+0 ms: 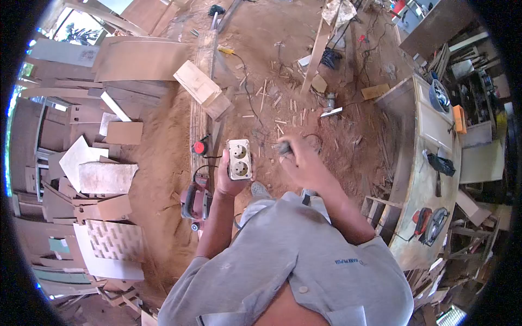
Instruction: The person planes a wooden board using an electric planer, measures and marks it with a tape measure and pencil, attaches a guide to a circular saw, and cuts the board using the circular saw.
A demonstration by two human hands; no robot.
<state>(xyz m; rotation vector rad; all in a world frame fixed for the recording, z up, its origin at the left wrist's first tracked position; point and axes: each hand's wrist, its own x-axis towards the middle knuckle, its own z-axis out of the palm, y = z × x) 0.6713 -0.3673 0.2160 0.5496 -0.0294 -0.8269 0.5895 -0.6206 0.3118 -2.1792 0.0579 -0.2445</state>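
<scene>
Gripping a white rectangular two-socket outlet (240, 160), my left hand (230, 183) was near frame centre. Right of it, my right hand (295, 161) grasped a small dark-grey object (283, 147).

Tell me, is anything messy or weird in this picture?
Yes: wood scraps lie scattered every which way on the dirt floor ahead of the person, instead of in a neat pile. The double socket in the left hand looks a bit grubby, but I see no clear break.
</scene>
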